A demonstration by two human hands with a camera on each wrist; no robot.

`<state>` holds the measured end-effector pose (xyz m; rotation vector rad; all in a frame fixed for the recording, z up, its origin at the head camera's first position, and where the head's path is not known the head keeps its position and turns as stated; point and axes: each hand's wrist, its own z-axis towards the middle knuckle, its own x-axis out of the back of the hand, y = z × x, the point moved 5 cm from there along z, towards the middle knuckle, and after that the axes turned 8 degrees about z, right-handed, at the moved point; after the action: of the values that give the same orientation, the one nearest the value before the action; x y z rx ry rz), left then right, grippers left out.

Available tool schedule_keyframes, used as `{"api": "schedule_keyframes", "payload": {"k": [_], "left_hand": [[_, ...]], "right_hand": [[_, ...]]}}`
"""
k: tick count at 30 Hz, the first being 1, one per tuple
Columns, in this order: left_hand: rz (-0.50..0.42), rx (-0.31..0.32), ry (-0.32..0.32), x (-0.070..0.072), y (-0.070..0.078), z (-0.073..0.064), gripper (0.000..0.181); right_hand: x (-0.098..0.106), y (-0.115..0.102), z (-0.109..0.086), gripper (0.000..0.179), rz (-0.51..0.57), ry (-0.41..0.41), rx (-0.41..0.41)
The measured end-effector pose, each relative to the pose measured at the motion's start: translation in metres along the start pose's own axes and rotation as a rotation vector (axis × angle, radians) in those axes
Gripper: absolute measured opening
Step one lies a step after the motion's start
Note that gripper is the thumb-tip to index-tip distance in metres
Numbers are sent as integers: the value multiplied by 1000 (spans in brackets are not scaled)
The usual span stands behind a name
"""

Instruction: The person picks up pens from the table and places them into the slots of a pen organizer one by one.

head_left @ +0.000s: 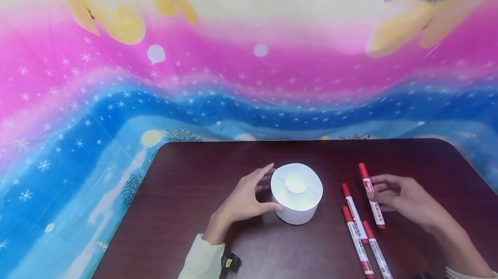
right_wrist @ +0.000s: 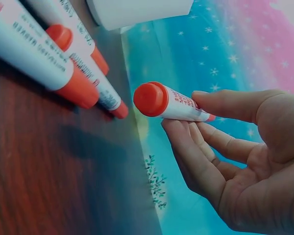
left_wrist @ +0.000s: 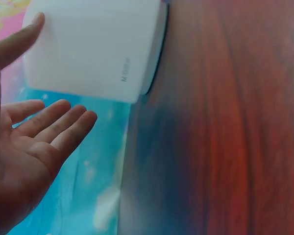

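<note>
- Nearest, at the left, a pale sleeve [head_left: 202, 258] with a small black device [head_left: 232, 263] beside it: one of each.
- Near right, three red-and-white whiteboard markers [head_left: 357, 242] lie close together, roughly parallel, red caps at the far end, perhaps laid so for easy picking up.
- Farther, at the right, the right hand [head_left: 406, 197] pinches a fourth marker [head_left: 376, 212] between thumb and fingers, above the table; gripping it along the barrel probably steadies it and leaves both ends free.
- Left of that, the left hand [head_left: 247, 197] spreads loosely around the container's left side, thumb at the near wall, likely to steady it (whether it presses, I cannot tell).
- One white round container [head_left: 295, 216] stands upright between the hands, with one raised round centre [head_left: 296, 183].
- Under everything, one dark wooden table [head_left: 194, 175].
- Farthest, one printed cloth [head_left: 218, 67], pink and blue with snowflakes.
</note>
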<state>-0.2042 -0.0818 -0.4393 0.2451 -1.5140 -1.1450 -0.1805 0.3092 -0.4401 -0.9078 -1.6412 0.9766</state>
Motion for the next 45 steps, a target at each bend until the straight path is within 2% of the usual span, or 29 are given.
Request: {"api": "schedule_keyframes", "payload": {"k": [3, 12, 17, 22, 31, 39, 45], "left_hand": [[-36, -10, 4, 3, 1, -1, 105], [-60, -10, 12, -4, 3, -1, 99], [-61, -11, 21, -5, 4, -1, 98], [-39, -6, 23, -6, 4, -2, 97], [-31, 10, 28, -8, 3, -2, 102], [-23, 22, 34, -8, 2, -2, 104], [-25, 28, 37, -8, 2, 1, 104]], "right_hand": [[0, -7, -1, 55, 5, 2, 26], [-9, -32, 4, 56, 46, 5, 107], [-15, -47, 7, 56, 91, 20, 170], [-21, -59, 9, 46, 147, 14, 233], [-31, -75, 15, 44, 289, -4, 246], [-43, -93, 17, 51, 283, 8, 251], [-48, -98, 18, 42, 293, 28, 260]]}}
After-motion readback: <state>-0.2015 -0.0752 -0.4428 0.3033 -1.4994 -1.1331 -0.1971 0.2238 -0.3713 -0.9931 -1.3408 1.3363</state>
